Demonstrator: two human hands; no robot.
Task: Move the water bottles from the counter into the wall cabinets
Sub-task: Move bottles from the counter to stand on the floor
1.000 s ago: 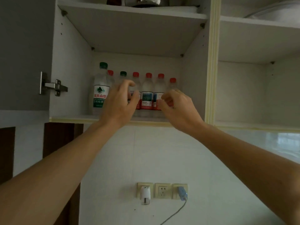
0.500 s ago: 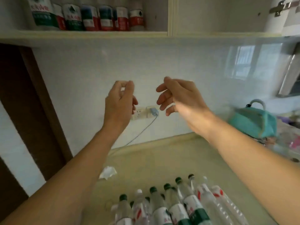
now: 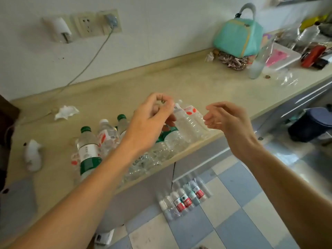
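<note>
Water bottles are bunched upright at the counter front edge. Reach-for-pickup step is judged in hand. Left hand and right hand are hovered above, fingers loosely curled, nothing held. Next: lowering and a wrap round bottle bodies.

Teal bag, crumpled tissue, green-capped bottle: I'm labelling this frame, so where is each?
teal bag (image 3: 238,37), head view, front panel.
crumpled tissue (image 3: 66,111), head view, its middle.
green-capped bottle (image 3: 88,150), head view, white label.
</note>
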